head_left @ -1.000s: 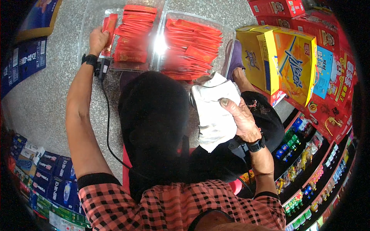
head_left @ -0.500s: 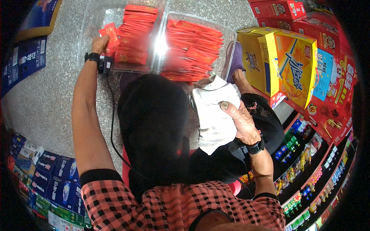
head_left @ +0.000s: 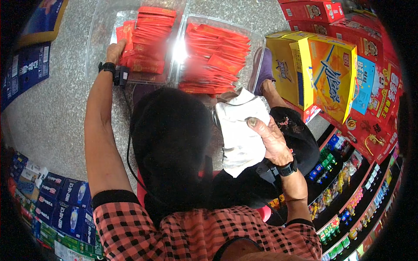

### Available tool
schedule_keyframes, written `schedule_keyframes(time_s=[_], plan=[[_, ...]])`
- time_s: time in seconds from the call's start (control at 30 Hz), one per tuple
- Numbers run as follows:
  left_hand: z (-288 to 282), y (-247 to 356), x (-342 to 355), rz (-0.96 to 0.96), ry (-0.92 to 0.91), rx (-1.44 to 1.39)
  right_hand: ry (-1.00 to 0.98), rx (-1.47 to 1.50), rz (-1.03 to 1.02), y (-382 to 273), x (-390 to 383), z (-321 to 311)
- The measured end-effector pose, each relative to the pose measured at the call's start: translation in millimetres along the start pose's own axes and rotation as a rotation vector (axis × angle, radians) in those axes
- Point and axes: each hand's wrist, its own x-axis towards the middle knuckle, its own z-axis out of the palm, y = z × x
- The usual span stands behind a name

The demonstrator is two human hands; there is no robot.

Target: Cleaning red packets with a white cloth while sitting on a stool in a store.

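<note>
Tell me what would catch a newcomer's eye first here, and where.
The red packets stand out first, packed in two clear plastic boxes at the top, with the left hand at the left one. Next come the crumpled white bundle in the right hand, right of centre, and the bright yellow carton at upper right.

Bold slanted blue characters cross the yellow cardboard carton [head_left: 333,71] by the right edge of the speckled grey floor [head_left: 65,117]. White characters mark the dark-blue cardboard box [head_left: 26,74] by the floor's left edge and the red cardboard carton [head_left: 389,95]. Print on the slim red packets [head_left: 154,35] is illegible.
</note>
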Motion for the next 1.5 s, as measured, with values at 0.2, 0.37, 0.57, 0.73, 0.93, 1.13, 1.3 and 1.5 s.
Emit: schedule_keyframes(time_s=[0.2, 0.37, 0.57, 0.73, 0.93, 1.13, 1.3, 1.5], plan=[[-5, -6, 2, -0.033, -0.043, -0.078, -0.030, -0.006, 0.014, 5, 3, -6], [2, 19, -18, 0.073, -0.043, -0.018, 0.013, -0.003, 0.013, 4, 0, -6], [-2, 3, 2, 0.059, -0.020, -0.013, -0.003, 0.014, -0.001, 1, 1, 0], [-7, 11, -1, 0.037, -0.030, 0.081, 0.015, -0.021, 0.006, 1, 0, -2], [-7, 14, -10, 0.035, -0.078, -0.059, 0.011, -0.021, 0.007, 0, -2, 0], [-6, -1, 7, 0.122, -0.009, 0.058, 0.001, -0.003, 0.016, 0, -1, 0], [-11, 0, 6, 0.266, -0.088, 0.248, -0.003, 0.001, 0.022, 0, -1, 2], [-39, -13, -3, 0.064, -0.090, -0.087, 0.007, 0.000, -0.014, -2, -2, 5]])
